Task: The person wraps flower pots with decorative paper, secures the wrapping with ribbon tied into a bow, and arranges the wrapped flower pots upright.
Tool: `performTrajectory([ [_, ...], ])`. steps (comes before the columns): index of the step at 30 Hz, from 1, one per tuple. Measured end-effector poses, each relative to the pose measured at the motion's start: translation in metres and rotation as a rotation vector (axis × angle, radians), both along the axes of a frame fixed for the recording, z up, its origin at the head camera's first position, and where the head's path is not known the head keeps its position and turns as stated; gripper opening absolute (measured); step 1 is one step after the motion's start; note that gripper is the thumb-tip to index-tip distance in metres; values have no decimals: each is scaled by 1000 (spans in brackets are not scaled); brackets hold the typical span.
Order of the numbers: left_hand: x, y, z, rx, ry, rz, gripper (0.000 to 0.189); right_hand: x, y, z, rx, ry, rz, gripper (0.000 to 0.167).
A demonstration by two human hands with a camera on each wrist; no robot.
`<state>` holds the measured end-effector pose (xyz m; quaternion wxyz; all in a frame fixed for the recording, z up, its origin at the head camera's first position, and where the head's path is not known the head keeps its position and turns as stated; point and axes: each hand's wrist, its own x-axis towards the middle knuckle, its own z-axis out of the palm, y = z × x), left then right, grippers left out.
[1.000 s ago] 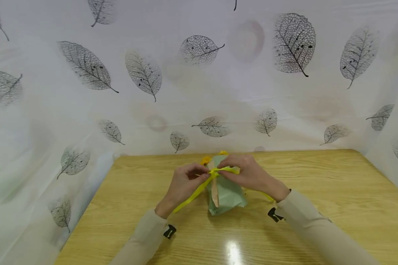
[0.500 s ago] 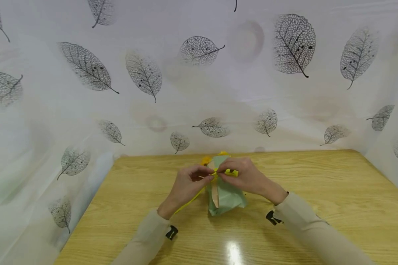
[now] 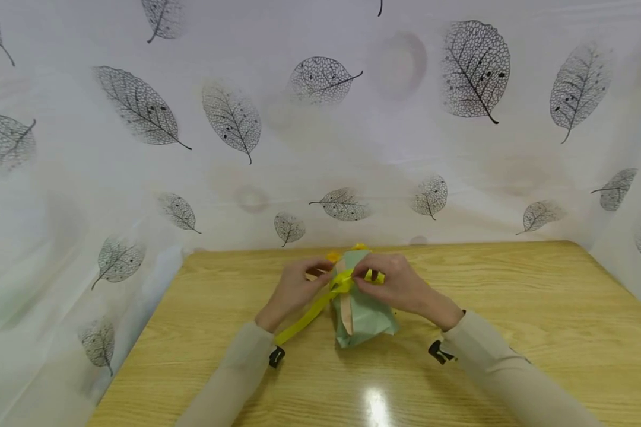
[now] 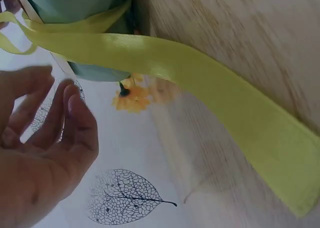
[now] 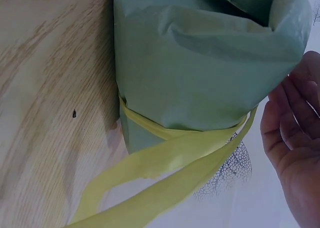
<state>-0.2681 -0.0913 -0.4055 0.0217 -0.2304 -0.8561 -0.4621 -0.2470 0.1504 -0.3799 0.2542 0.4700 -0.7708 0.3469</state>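
A bouquet wrapped in green paper lies on the wooden table, with yellow-orange flowers showing at its far end. Around its middle runs a yellow ribbon, looped at the front over a tan strip. My right hand pinches the ribbon beside the loop; in the right wrist view its fingertips are partly hidden. My left hand is just left of the loop. Its fingers are loosely bent, apart from the ribbon. One long ribbon tail hangs toward my left sleeve.
The wooden table extends to both sides and toward me. Behind it hangs a pale sheet with a leaf print. Black buckles dangle beneath both sleeves.
Both hands were at the ribbon knot; my left hand has let go and drawn slightly left. A ribbon loop now shows at the front. My right hand has stayed almost in place.
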Motion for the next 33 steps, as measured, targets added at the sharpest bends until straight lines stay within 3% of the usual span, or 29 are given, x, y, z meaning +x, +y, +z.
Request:
performTrajectory([
  [3,-4,1,-3,-43,-23,-48,22,0,0,-1,-7,-5,-10,22],
  [7,-6,3,-5,-85,-1,-72,20,1,-1,0,-25,-29,-24,20],
  [13,-6,0,-6,-56,-17,-11,15,2,-1,1,-41,-37,-23,20],
  [18,-3,-9,0,-8,-51,43,16,1,0,-1,-46,-41,0,23],
  [23,3,-18,12,150,-180,43,23,3,-1,1,-45,-63,-21,20],
  [26,7,-20,18,219,-280,-1,29,5,-1,2,-42,-84,-47,18],
  [33,20,-20,20,260,-443,-123,27,7,-2,1,-50,-113,-83,20],
])
